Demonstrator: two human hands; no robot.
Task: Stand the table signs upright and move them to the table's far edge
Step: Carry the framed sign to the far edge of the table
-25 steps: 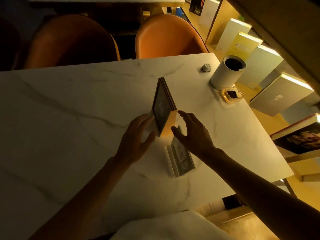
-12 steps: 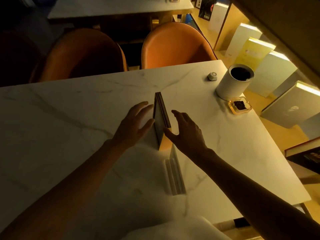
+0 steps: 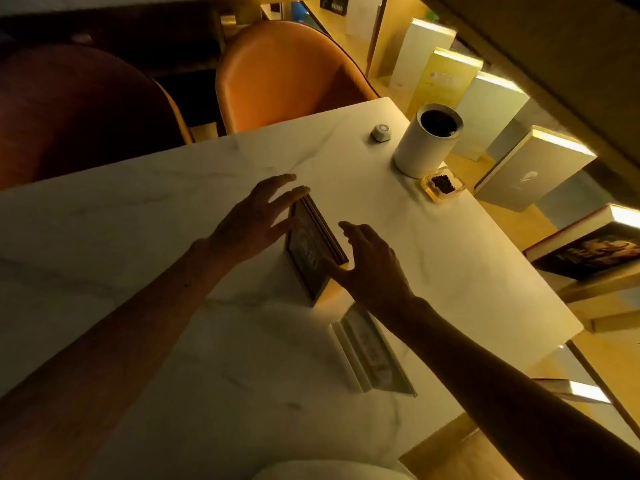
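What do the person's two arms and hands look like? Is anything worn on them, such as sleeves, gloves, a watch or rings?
Both forearms are bare as far as the picture shows: no sleeves, no gloves. The left hand and the right hand show no watch, bracelet or ring, though the dim light could hide a thin ring. The fingers are uncovered. Nothing is marked or written on either arm.

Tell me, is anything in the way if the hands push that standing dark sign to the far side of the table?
Nothing visible blocks it. The bare table stretches from the dark sign to the far edge. The white cup and small white knob sit off to the right, clear of a straight push.
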